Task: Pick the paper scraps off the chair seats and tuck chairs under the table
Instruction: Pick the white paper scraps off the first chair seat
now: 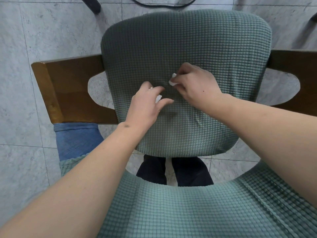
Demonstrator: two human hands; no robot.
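Note:
A chair with a green waffle-knit seat cover [185, 40] fills the middle of the head view, seen from above over its covered backrest [171, 208]. My right hand [195, 85] hovers over the seat's middle and pinches a white paper scrap [172, 80] between thumb and fingers. My left hand [147, 103] is just beside it, lower left, fingers curled around another white scrap [158, 98] that peeks out under the palm. No other scraps show on the bare seat fabric.
Brown wooden armrests stick out at the left [68, 90] and right [295, 78] of the seat. Grey marble floor tiles [25, 48] surround the chair. A dark chair leg [93, 5] and a black cable [163, 5] lie at the top edge. My legs stand behind the backrest.

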